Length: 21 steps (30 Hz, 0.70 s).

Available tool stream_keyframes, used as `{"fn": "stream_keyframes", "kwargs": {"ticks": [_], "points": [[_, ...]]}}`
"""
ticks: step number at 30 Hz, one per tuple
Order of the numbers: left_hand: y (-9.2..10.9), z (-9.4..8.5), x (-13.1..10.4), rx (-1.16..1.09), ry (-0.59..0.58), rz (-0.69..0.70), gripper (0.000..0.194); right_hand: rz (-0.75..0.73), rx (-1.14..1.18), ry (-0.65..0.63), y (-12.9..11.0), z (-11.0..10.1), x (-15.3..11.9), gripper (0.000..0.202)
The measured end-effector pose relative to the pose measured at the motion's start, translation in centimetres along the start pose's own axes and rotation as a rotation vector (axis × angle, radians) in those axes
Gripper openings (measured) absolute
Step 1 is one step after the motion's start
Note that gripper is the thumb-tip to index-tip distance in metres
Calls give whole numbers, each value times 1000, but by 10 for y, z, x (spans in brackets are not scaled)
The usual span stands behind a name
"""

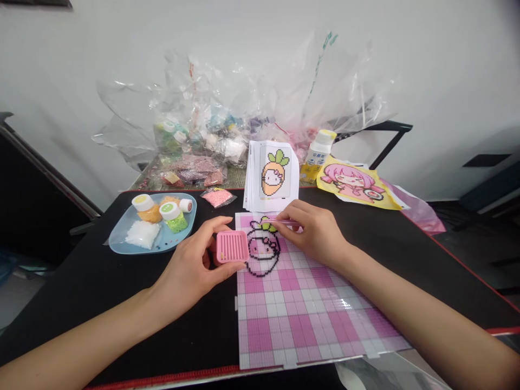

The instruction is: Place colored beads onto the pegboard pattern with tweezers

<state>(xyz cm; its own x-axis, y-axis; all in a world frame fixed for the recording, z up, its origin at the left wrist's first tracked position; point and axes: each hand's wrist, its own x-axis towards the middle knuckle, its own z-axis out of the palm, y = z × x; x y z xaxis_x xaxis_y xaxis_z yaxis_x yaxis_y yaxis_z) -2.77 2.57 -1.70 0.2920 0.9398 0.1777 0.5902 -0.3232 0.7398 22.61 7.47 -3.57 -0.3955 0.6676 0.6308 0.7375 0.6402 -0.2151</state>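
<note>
Gridded board (300,325) is lying flat, nearest; black bead outline (261,275) is sitting toward its far-left corner. Left hand (193,254) is holding pink tray (232,233) between thumb and fingers, by the outline's left side. I'd be keeping it level, clear of placed beads. Right hand (319,227) is pinching pink tweezers (284,222) over green beads (266,225); can't tell if tips are carrying one. Probably best lowering straight down, not brushing neighbours. Printed pattern (275,173) is standing behind; worth counting cells against it.

A black mat (195,325) bears blue plate (118,234), checkered board (304,314), apparently bead packet (218,197).
</note>
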Motion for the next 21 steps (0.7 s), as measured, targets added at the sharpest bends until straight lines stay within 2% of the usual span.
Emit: {"fn": "stream_keyframes", "kwargs": {"ticks": [21], "points": [[0,0,1,-2,0,3,58,23,7,-42,1,1,0,24]]}}
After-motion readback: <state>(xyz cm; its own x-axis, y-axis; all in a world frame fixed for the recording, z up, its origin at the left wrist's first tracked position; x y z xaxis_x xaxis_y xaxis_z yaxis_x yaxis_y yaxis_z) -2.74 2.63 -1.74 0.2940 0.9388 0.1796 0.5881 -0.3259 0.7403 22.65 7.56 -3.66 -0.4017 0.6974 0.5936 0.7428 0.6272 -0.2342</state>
